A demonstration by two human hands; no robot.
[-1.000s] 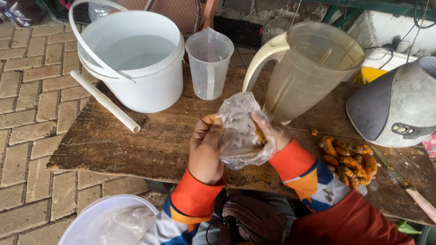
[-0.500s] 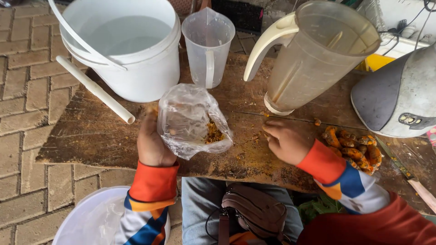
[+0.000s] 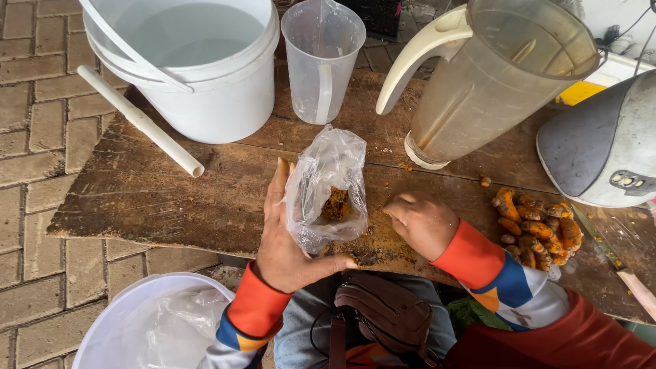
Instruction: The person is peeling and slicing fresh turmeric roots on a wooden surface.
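My left hand point(image 3: 283, 239) cups a clear plastic bag point(image 3: 328, 184) that stands on the wooden board point(image 3: 171, 198); a few orange-brown root pieces lie inside it. My right hand point(image 3: 422, 222) rests on the board just right of the bag, fingers curled, and I cannot tell if anything is pinched in them. A pile of orange turmeric-like roots point(image 3: 536, 225) lies farther right, beyond my right wrist.
A white bucket of water point(image 3: 198, 68) with a white pipe point(image 3: 140, 121) beside it stands at the back left. A clear measuring jug point(image 3: 321, 61) and a blender jar point(image 3: 492, 75) stand behind the bag. A grey appliance point(image 3: 605, 147) sits at right, a lined white bucket point(image 3: 150, 324) below left.
My right hand let go of the bag and dropped to the board on the right. The left hand carried the bag left and set it upright on the board.
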